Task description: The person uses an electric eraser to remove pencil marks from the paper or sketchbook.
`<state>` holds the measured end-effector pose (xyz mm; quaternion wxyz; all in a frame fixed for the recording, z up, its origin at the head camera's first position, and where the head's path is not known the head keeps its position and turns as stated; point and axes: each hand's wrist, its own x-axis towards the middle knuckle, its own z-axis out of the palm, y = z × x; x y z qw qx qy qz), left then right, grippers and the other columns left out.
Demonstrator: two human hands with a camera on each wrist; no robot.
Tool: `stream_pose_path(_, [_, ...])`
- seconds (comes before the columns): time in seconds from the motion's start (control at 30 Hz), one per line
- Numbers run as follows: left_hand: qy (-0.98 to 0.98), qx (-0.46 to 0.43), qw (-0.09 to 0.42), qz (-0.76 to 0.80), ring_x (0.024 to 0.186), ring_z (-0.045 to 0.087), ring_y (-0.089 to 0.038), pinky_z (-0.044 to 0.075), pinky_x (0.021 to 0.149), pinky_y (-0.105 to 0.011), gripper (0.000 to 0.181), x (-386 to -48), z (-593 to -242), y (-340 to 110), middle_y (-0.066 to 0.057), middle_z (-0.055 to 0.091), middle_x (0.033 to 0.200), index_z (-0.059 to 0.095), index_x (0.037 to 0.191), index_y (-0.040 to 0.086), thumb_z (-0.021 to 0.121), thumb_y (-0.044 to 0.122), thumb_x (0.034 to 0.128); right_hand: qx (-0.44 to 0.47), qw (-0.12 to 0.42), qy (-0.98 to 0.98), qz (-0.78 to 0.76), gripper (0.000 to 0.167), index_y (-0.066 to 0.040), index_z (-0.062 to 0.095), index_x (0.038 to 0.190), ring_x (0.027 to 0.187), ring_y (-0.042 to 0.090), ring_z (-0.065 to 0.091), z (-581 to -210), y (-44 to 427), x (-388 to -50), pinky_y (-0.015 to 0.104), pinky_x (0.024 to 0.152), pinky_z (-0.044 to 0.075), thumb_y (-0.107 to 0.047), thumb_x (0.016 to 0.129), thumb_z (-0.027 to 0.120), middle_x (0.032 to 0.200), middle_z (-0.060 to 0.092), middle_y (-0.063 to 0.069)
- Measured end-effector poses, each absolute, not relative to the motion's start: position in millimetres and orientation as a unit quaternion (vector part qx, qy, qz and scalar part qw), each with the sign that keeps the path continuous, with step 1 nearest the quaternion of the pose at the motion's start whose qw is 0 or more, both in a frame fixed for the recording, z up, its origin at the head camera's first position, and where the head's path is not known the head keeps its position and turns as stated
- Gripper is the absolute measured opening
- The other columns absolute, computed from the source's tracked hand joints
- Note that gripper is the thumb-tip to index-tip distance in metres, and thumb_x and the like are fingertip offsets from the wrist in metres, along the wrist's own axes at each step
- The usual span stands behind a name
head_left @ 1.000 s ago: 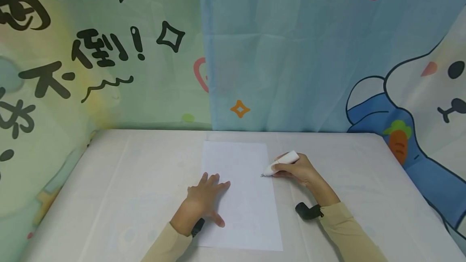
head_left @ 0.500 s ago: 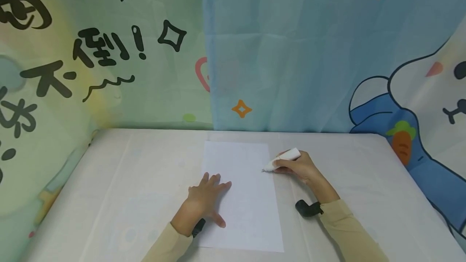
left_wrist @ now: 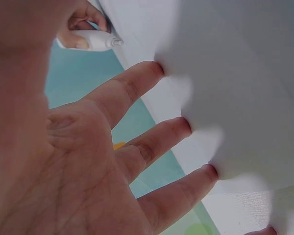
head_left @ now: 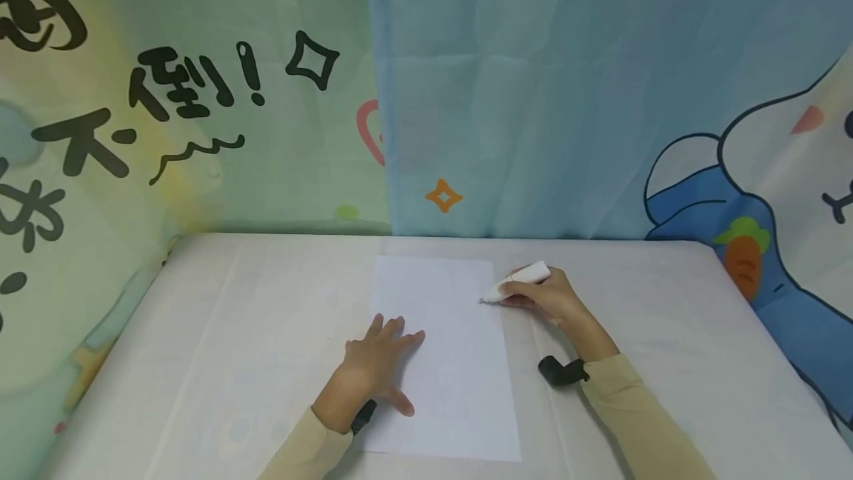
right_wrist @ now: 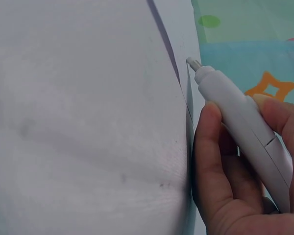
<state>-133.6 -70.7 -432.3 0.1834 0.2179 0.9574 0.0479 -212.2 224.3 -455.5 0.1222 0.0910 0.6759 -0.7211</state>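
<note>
A white sheet of paper [head_left: 453, 376] lies on the table. My left hand [head_left: 378, 361] rests on its left part with spread, straight fingers; in the left wrist view the fingertips [left_wrist: 183, 125] touch the sheet. My right hand [head_left: 543, 296] grips a white pen-shaped tool [head_left: 526, 280] between thumb and fingers. Its narrow metallic tip points left, near the sheet's right edge. The right wrist view shows the same tool [right_wrist: 240, 115] close up, beside a thin dark line on the paper; whether that line is an edge, fold or cut I cannot tell.
The table [head_left: 280, 302] has a white cover. Behind it hangs a printed cloth backdrop [head_left: 506, 95] with dark lettering and a cartoon animal. Each wrist wears a small black camera, such as the right wrist camera [head_left: 562, 371].
My right hand has moved the white pen-shaped tool a short way toward the sheet's far end, along its right side. My left hand stays in place on the paper.
</note>
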Motion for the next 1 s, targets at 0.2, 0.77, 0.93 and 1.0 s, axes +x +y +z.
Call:
stream_pose_path(0.2, [0.958,0.219,0.179,0.054,0.144,0.028,-0.039,0.048,0.09,-0.066,0.109,-133.6,-431.9,-72.1,-0.008,0.035,0.154,0.045,0.146,0.026,0.091,0.051,0.0509,0.1,0.119,0.666,-0.729,0.027,0.01,0.057,0.103,0.077,0.014,0.068,-455.4,225.0,-217.8,0.029,0.074,0.06,0.011,0.079,0.07,0.086,0.064,0.005])
stream_pose_path(0.77, [0.957,0.219,0.177,0.075,0.144,0.027,-0.04,0.045,0.091,-0.068,0.108,-132.7,-432.3,-72.3,-0.009,0.035,0.154,0.046,0.146,0.025,0.091,0.049,0.0506,0.11,0.114,0.631,-0.76,0.032,0.012,0.052,0.109,0.075,0.016,0.07,-455.6,226.1,-226.9,0.031,0.075,0.06,0.014,0.081,0.066,0.082,0.065,0.005])
stream_pose_path(0.93, [0.957,0.219,0.174,0.074,0.144,0.027,-0.04,0.046,0.09,-0.068,0.108,-132.4,-432.5,-72.1,-0.009,0.035,0.154,0.046,0.146,0.025,0.091,0.049,0.0504,0.112,0.117,0.633,-0.757,0.029,0.009,0.056,0.105,0.076,0.017,0.07,-454.6,225.5,-227.3,0.031,0.075,0.06,0.013,0.079,0.07,0.082,0.065,0.005])
stream_pose_path(1.0, [0.957,0.219,0.174,0.075,0.144,0.027,-0.04,0.046,0.09,-0.069,0.108,-132.4,-432.3,-72.0,-0.01,0.035,0.154,0.047,0.145,0.025,0.091,0.048,0.0502,0.116,0.119,0.635,-0.754,0.031,0.01,0.055,0.106,0.075,0.017,0.07,-454.8,225.5,-227.5,0.031,0.075,0.06,0.013,0.079,0.07,0.082,0.065,0.005])
